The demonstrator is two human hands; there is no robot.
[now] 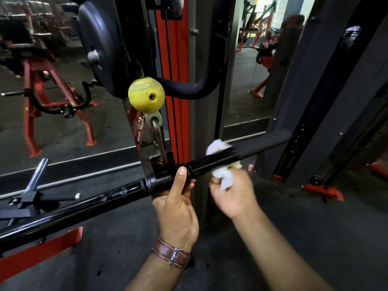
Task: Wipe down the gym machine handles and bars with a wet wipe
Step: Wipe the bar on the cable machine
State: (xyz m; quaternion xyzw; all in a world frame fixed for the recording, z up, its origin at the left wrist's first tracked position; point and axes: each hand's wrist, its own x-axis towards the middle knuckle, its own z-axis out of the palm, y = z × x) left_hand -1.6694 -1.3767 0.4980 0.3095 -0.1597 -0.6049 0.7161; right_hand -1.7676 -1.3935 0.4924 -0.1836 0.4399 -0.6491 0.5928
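A long black bar [88, 205] hangs from a metal carabiner [158, 141] and runs from lower left up to the right. My left hand [178, 206] grips the bar from below at its middle joint, thumb pointing up. My right hand [233, 191] holds a crumpled white wet wipe [224, 177] wrapped around the bar's right black grip [212, 163]; part of the wipe shows above the grip. The right hand is motion-blurred.
A yellow ball stopper [146, 94] sits on the cable above the carabiner. A black weight plate [102, 43], a red upright [174, 59] and a curved black handle [189, 89] stand behind. A dark frame post [304, 101] rises at right. A mirror reflects red benches.
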